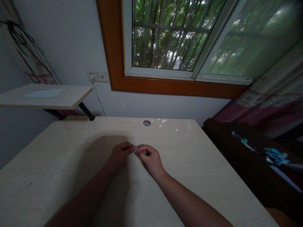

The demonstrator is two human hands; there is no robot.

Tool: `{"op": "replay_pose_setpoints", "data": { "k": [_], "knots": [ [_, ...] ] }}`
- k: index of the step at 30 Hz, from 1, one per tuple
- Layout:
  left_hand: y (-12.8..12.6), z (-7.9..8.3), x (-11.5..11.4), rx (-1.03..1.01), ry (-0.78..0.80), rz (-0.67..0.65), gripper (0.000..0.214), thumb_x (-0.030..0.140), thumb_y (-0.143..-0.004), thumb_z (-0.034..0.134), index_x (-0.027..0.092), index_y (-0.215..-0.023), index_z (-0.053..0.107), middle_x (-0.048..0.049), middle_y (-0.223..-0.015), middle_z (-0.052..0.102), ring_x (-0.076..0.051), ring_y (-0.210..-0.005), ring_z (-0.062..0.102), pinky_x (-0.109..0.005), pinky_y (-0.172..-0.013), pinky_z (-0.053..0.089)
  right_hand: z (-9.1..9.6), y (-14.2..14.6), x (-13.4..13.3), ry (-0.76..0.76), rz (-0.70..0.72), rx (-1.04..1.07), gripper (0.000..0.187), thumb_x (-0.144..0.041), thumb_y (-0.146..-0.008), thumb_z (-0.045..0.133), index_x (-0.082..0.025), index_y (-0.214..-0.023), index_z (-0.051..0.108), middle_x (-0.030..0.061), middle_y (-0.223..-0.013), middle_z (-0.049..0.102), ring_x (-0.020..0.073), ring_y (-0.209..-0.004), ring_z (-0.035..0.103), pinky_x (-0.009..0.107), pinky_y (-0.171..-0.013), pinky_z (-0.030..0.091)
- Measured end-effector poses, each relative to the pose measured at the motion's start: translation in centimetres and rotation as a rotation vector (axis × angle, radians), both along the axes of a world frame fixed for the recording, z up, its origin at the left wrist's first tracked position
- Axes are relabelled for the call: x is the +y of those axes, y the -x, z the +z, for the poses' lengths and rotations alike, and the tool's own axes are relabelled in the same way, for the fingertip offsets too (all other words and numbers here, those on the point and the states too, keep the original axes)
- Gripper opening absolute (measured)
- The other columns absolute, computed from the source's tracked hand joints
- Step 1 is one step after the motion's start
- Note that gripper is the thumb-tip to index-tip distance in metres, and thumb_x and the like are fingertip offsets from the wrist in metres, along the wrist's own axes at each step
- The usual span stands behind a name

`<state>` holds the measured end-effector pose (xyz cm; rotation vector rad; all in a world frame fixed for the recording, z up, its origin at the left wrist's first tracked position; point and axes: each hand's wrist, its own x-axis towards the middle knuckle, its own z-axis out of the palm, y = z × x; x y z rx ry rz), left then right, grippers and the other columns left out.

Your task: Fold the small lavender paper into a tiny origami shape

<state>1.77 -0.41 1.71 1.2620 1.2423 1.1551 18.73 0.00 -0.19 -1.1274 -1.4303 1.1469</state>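
Note:
A tiny pale purple and white piece (135, 150) is pinched between my two hands, just above or on the light wooden desk (184, 164). Its kind is too small to make out. My left hand (120, 154) grips it from the left with thumb and forefinger together. From the right, my right hand (151, 158) closes on it, thumb and fingertips pressed together and the other fingers curled. The fingertips of both hands nearly meet and hide most of the piece.
A raised shelf (71, 97) with a pale sheet (44, 92) stands at the back left. A round cable hole (146, 123) lies near the desk's far edge. Behind are a wall socket (97, 76) and a window. Crumpled blue cloth (276, 156) lies on dark furniture at right.

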Motion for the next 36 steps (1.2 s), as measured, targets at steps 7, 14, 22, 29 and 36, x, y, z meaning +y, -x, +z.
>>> {"op": "replay_pose_setpoints", "data": {
  "k": [7,14,22,29,36],
  "knots": [
    [0.0,-0.1,0.0,0.030,0.024,0.022,0.024,0.039,-0.072,0.073,0.016,-0.069,0.067,0.0007,-0.066,0.062,-0.014,-0.067,0.054,-0.024,-0.066,0.040,0.0,-0.2,0.0,0.017,-0.038,0.076,0.013,-0.030,-0.077,0.069,-0.018,-0.076,0.072,-0.0024,-0.063,0.055,0.0121,-0.059,0.044,0.025,-0.057,0.035],
    [-0.2,0.3,-0.3,0.037,0.020,0.014,0.027,0.041,-0.070,0.072,0.016,-0.066,0.064,0.0019,-0.062,0.059,-0.013,-0.064,0.052,-0.024,-0.063,0.039,0.3,-0.2,0.1,0.068,-0.023,0.155,0.022,-0.040,-0.079,0.070,-0.018,-0.080,0.070,-0.0023,-0.061,0.054,0.0119,-0.057,0.042,0.025,-0.055,0.034],
    [-0.2,0.6,-0.5,0.010,0.014,0.009,0.026,0.041,-0.073,0.073,0.016,-0.070,0.068,0.0005,-0.066,0.063,-0.015,-0.067,0.056,-0.025,-0.067,0.043,0.5,-0.1,0.0,0.084,0.017,0.133,0.030,-0.048,-0.080,0.070,-0.018,-0.081,0.071,-0.0014,-0.061,0.056,0.0123,-0.056,0.045,0.025,-0.053,0.036],
    [-0.1,-0.1,-0.2,0.056,-0.033,-0.007,0.027,0.041,-0.075,0.071,0.016,-0.070,0.065,0.0009,-0.066,0.061,-0.013,-0.066,0.054,-0.024,-0.065,0.041,0.3,-0.1,0.0,0.112,0.039,0.184,0.026,-0.044,-0.080,0.071,-0.018,-0.080,0.072,-0.0019,-0.061,0.058,0.0118,-0.057,0.047,0.025,-0.054,0.037],
    [-0.2,-0.5,-0.1,0.101,-0.035,-0.025,0.027,0.043,-0.076,0.071,0.016,-0.074,0.066,0.0002,-0.068,0.063,-0.015,-0.066,0.056,-0.024,-0.064,0.042,0.4,-0.1,-0.1,0.076,0.039,0.152,0.028,-0.046,-0.083,0.068,-0.018,-0.082,0.071,-0.0005,-0.064,0.060,0.0129,-0.058,0.051,0.025,-0.055,0.041]
  ]
}}
